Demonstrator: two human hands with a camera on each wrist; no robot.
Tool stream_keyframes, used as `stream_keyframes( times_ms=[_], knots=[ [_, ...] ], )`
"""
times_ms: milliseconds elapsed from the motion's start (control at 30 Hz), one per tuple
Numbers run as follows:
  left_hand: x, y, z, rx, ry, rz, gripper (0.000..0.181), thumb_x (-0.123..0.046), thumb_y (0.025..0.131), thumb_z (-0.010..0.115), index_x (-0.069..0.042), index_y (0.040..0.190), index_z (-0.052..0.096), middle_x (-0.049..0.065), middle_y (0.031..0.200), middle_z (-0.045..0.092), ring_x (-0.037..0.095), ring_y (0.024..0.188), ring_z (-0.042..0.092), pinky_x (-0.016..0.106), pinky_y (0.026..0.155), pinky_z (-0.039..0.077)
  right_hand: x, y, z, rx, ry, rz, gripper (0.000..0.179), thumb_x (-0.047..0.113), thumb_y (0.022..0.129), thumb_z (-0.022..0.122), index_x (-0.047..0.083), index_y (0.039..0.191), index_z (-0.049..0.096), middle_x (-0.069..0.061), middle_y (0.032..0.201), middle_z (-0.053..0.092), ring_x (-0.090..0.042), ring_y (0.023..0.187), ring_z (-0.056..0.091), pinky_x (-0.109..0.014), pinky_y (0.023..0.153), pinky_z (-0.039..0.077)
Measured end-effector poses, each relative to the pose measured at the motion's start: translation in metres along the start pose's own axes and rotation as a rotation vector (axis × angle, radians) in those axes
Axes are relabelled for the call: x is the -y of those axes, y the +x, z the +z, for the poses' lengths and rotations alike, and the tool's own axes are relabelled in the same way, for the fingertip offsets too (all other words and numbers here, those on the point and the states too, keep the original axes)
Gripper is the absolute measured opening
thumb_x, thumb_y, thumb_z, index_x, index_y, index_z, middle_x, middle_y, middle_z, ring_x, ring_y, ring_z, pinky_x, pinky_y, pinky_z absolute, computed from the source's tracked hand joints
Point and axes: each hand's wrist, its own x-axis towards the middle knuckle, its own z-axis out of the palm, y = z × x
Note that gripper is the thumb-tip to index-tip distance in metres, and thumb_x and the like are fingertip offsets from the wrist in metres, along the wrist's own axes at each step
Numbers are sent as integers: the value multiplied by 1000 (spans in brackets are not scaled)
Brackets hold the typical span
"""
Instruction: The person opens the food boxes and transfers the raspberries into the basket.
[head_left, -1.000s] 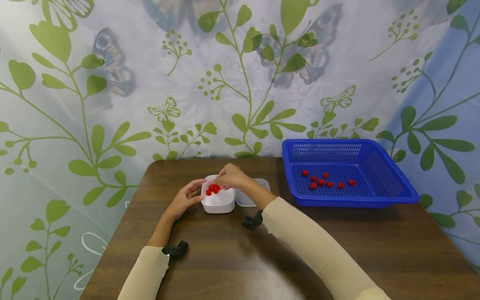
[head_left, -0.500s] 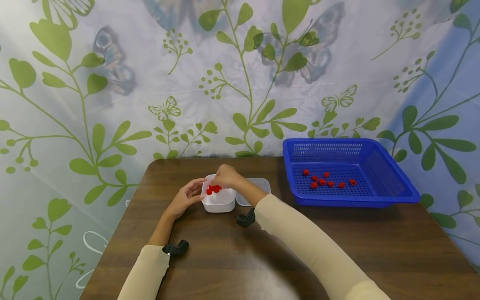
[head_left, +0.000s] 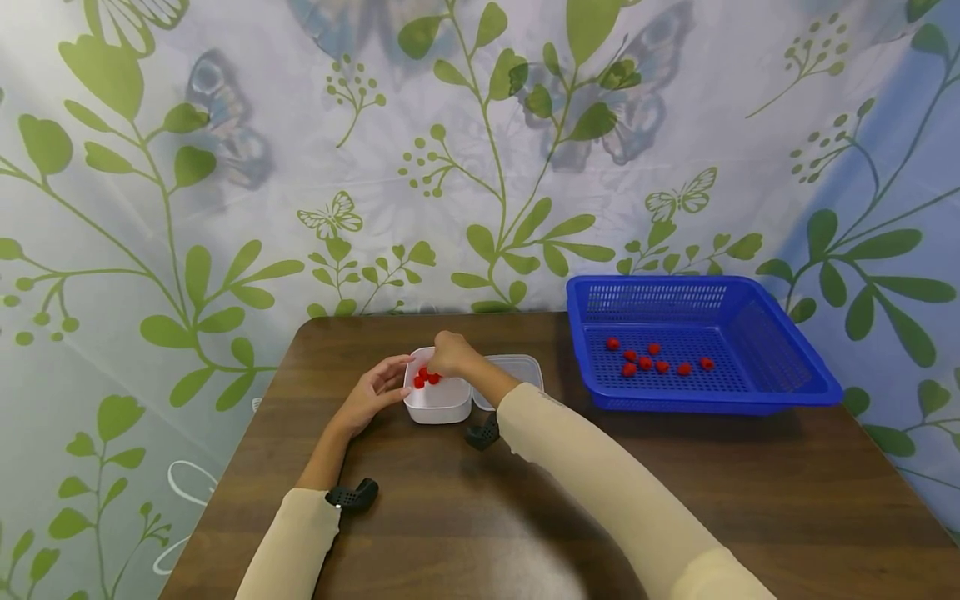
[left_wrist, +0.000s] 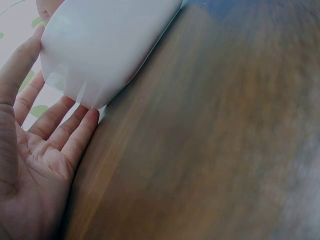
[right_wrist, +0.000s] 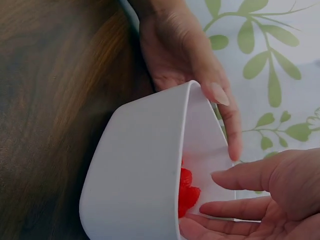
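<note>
A white plastic container stands on the table with several red raspberries grouped toward its left side. My left hand rests on the container's left side; in the left wrist view its fairly straight fingers touch the wall, the thumb up near the rim. My right hand reaches over the rim into the container from the right. In the right wrist view, that hand's thumb and fingers are apart beside the raspberries, and no berry shows between them.
A translucent lid lies right of the container, partly hidden by the right forearm. Farther right, a blue perforated basket holds several more raspberries. A leaf-patterned cloth hangs behind the wooden table.
My right hand has moved slightly deeper into the container, and its forearm has shifted left over the lid. The left hand stays at the container's side.
</note>
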Motion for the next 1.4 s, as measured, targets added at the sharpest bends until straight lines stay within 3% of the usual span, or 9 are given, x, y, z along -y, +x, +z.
stream_keyframes(
  times_ms=[200,500,1033,1400],
  knots=[
    [-1,2,1,16,-17,17,57,5,95,65,3,147,44,24,150,45,34,139,43,27,109,41,-2,5,5,-74,-106,-40,9,11,85,69,3,87,65,-6,77,60,-21,71,56,-26,60,48],
    [2,0,-1,1,-17,-14,55,1,94,67,-3,146,47,19,150,47,29,136,47,25,108,42,0,-1,15,-106,-183,-17,5,7,86,71,5,91,69,-4,76,61,-19,64,54,-25,52,44],
    [-1,-2,2,-21,14,-39,55,1,94,67,-4,146,49,18,151,47,36,140,42,36,113,39,-8,4,31,-258,-270,-89,5,7,85,75,7,86,70,-5,82,70,-19,70,63,-34,61,56],
    [-2,-1,2,-18,21,-37,54,2,94,67,-4,145,49,18,150,48,35,140,43,38,113,40,-10,8,36,-311,-297,-70,5,8,86,73,7,90,73,-6,87,73,-22,78,71,-38,66,60]
  ],
)
